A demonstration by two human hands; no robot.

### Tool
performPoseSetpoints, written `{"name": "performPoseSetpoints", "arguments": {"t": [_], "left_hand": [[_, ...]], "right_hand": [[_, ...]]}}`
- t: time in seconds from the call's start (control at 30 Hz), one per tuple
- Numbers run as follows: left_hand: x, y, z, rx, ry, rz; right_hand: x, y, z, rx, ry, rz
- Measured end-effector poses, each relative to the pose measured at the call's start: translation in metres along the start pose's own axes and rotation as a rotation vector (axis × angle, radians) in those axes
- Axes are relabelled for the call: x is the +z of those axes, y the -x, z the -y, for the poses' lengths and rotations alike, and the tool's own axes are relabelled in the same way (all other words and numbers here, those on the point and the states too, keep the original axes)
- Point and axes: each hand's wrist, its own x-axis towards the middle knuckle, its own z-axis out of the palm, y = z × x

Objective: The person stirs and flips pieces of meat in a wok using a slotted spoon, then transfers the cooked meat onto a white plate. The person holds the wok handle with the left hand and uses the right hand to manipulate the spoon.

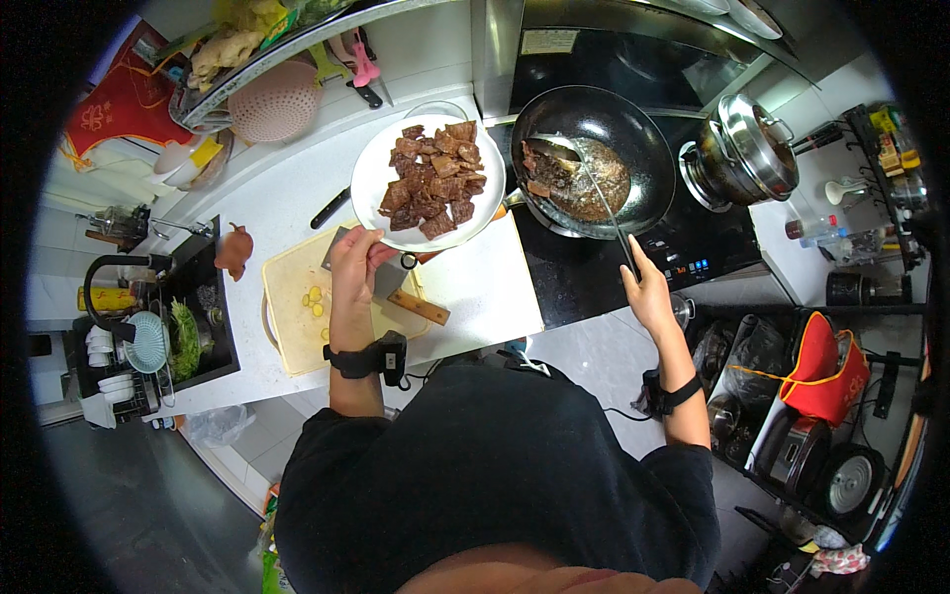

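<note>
My left hand (358, 260) grips the near rim of a white plate (371, 185), held above the counter just left of the stove. Browned slices of meat (434, 178) are heaped on it. My right hand (649, 286) is closed around the handle of a metal cooking ladle (555, 147), whose bowl is inside a black wok (649, 145). Dark, foamy liquid (594, 182) covers the wok's bottom, and a few brown pieces lie at its left side. Partly hidden below the plate, a cleaver (418, 306) with a wooden handle rests on a cream cutting board (297, 271).
Yellow slices (313, 297) lie on the board, near a black-handled knife (330, 208). A lidded steel pot (749, 152) stands right of the wok on the black cooktop (712, 245). At far left is a dark sink (226, 349) with green vegetables (187, 341).
</note>
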Motion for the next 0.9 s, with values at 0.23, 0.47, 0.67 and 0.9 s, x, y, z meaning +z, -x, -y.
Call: {"name": "performPoseSetpoints", "arguments": {"t": [0.23, 0.47, 0.67, 0.9], "left_hand": [[0.006, 0.003, 0.003, -0.019, 0.001, 0.046], [0.015, 0.001, 0.01, -0.064, -0.017, 0.04], [0.017, -0.004, 0.012, -0.073, -0.002, 0.054], [0.016, -0.005, 0.016, -0.07, -0.02, 0.078]], "right_hand": [[-0.072, 0.021, 0.028, -0.035, 0.26, 0.138], [-0.104, 0.05, 0.059, 0.353, -0.079, 0.146], [-0.068, 0.053, 0.052, 0.548, -0.127, 0.252], [-0.028, 0.032, 0.021, 0.333, 0.036, -0.052]]}}
